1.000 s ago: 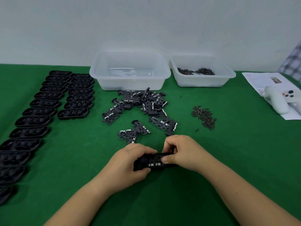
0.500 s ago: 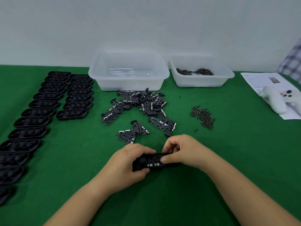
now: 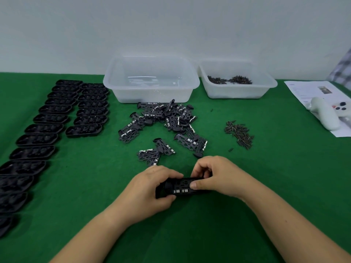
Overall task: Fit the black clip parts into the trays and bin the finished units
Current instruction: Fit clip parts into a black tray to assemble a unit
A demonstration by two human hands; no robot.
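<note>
Both hands, left & right, grasping tray w/ clip; light, stiff plastic, hold by ends.

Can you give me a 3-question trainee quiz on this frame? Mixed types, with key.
1. True or false: the big tub already holds a heap of finished units.
2. What is the left hand gripping together with the right hand?
A. a screw
B. a tray with a clip part on it
C. the white controller
3. Fill in: the loose screws on the cloth lie to the ___ of the clip pile.

Key
1. False: it looks almost empty, with nothing dark heaped inside.
2. B: both hands curl round its ends, low over the cloth.
3. right
</note>
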